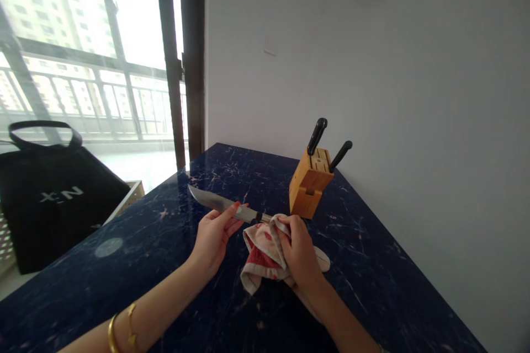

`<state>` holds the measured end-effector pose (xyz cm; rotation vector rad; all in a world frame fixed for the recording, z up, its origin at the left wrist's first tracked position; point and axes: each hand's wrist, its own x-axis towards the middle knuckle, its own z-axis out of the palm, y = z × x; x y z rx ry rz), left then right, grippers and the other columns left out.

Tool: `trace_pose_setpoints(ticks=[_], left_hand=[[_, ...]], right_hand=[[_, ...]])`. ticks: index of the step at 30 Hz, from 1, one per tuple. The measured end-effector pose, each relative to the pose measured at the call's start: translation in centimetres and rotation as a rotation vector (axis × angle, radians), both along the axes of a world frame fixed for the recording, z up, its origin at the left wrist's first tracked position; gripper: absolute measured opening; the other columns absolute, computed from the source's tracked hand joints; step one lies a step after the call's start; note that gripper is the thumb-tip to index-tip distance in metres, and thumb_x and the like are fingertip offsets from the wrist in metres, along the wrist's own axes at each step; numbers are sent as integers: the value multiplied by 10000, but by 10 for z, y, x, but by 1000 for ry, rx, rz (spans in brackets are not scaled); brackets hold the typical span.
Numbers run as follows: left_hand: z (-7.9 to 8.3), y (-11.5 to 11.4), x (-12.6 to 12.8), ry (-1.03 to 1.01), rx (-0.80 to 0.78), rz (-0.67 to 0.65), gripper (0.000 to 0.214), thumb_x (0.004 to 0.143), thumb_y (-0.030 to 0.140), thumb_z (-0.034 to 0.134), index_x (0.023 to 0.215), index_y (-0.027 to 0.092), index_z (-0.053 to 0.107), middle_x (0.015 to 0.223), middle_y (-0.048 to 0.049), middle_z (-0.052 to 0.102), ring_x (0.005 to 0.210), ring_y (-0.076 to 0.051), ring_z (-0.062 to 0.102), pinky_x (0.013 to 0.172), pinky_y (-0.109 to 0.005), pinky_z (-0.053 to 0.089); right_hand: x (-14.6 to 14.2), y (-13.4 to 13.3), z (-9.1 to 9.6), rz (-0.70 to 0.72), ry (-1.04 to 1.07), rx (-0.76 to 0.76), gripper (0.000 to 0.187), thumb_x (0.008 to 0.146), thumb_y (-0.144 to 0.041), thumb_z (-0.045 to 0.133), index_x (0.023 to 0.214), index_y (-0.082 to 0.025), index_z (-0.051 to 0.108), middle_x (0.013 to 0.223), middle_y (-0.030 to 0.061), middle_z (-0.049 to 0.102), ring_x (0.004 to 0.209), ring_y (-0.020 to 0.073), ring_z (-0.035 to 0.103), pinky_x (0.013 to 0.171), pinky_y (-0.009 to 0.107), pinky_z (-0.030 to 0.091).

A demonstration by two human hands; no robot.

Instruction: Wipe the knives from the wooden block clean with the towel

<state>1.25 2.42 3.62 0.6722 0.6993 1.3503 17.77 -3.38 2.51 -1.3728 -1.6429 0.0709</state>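
A kitchen knife [211, 199] is held level above the dark table, its tip pointing left. My left hand [215, 234] pinches the blade near the handle end, thumb on top and fingers beneath. My right hand [298, 248] is closed around a red and white cloth [265, 251], which wraps the knife's handle. Most of the handle is hidden by the cloth and fingers. Just beyond my right hand stands a wooden knife block [306, 190], with two black-handled knives [317, 135] in it.
The blue marble-patterned table [165, 265] runs up to a plain wall [364, 55]. To the left, a black bag [58, 193] stands by a light-coloured perforated crate [131, 194]. A large window [136, 16] is behind them.
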Motion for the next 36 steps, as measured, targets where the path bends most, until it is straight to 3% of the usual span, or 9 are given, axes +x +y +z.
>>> trace_pose_setpoints(ticks=[9,16,22,27,36], left_hand=[[-3,-12,8,-14,14,-80,182,658,172,700,797,79,628,822,-123,700,779,-219,662,692,-277,544],[6,3,-6,0,78,10,170,651,174,708,783,95,636,829,-97,704,785,-186,660,649,-220,534],[3,3,-4,3,65,-18,180,650,173,710,792,91,636,836,-104,703,780,-190,661,629,-216,539],[0,10,-8,-41,59,-6,150,689,145,675,817,79,633,864,-120,697,780,-184,662,639,-213,549],[-4,11,-4,-76,4,4,47,739,73,605,781,70,624,838,-125,696,746,-170,667,643,-212,557]], right_hand=[[-8,-4,2,30,-36,18,91,842,-210,441,907,-219,505,909,55,555,896,188,521,810,356,430],[9,3,-1,-94,72,-9,82,836,-245,442,877,-202,498,861,55,571,847,193,544,781,367,438],[9,2,-3,-34,50,20,108,826,-213,431,901,-208,509,904,59,582,878,194,545,795,358,431],[18,7,0,-88,203,-42,121,848,-302,437,881,-202,497,851,38,587,815,184,563,761,336,435],[18,11,-5,-17,401,-81,205,835,-396,462,892,-201,493,794,11,588,738,162,576,695,291,454]])
